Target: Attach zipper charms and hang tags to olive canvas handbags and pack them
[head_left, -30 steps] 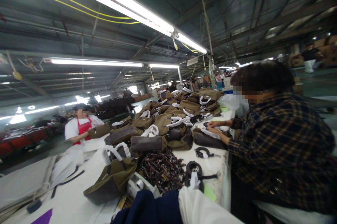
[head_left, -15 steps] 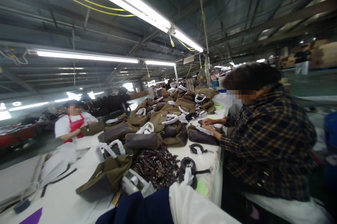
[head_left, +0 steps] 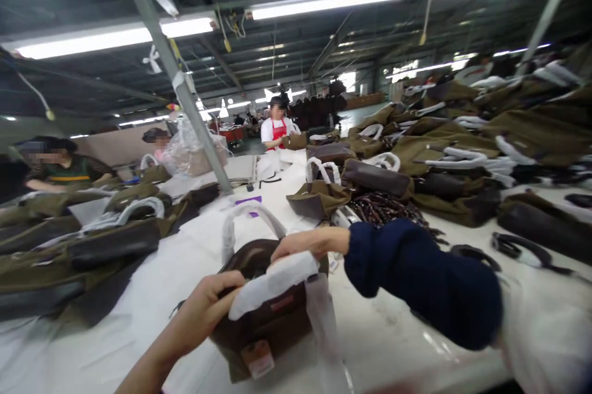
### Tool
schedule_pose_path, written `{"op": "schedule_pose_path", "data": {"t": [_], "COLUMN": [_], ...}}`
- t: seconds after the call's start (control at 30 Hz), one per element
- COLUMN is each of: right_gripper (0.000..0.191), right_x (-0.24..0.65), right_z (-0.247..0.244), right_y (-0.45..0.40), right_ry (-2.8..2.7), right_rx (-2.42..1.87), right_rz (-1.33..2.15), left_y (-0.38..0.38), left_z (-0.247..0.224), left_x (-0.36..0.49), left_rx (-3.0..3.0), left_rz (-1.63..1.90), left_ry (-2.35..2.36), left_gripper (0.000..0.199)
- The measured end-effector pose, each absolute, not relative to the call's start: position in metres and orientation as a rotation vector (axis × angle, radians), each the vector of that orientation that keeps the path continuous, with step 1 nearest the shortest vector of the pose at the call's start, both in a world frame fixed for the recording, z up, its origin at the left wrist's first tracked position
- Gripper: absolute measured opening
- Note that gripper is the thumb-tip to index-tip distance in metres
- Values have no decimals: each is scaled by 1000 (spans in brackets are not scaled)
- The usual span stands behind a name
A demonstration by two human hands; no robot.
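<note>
A brown and olive bag (head_left: 282, 332) with handles wrapped in white stands right in front of me, an orange and white tag hanging on its front. My left hand (head_left: 210, 301) is closed at the left end of the near wrapped handle (head_left: 272, 286). Over the bag's opening reaches my right hand (head_left: 308, 243), in a dark blue sleeve; its fingertips are hidden behind that handle, so what they touch does not show. The far wrapped handle (head_left: 252, 215) arches up behind the opening.
Olive bags (head_left: 444, 135) are heaped at the right, with more bags (head_left: 115, 240) at the left. Brown straps (head_left: 388, 209) lie beyond my right sleeve. A slanted metal post (head_left: 185, 86) rises left of centre. People work across the tables.
The view has swung left and down. Both my hands and the bag between them have come into view; the person in the plaid shirt has left it.
</note>
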State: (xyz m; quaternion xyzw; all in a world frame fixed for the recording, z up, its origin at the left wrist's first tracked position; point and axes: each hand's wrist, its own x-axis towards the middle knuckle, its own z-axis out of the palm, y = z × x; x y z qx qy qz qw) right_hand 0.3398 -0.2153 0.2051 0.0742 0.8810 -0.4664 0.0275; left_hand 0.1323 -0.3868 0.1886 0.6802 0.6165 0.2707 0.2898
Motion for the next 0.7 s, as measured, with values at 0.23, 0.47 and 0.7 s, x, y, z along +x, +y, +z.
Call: {"op": "schedule_pose_path", "data": {"t": [0.23, 0.47, 0.7], "right_gripper": [35, 37, 34], "right_x": [368, 366, 319], "right_z": [194, 201, 197], "right_y": [-226, -241, -237], "right_ry": [2783, 2628, 2860], "right_rx": [205, 91, -152], "right_rz": [-1089, -1173, -1203], "left_y": [-375, -359, -419], "left_z": [200, 217, 209], "left_x": [119, 116, 127], "left_rx": [1737, 1944, 1974], "left_rz": [497, 76, 410], "left_ry": [1468, 1454, 1621], "left_gripper": [42, 41, 35]}}
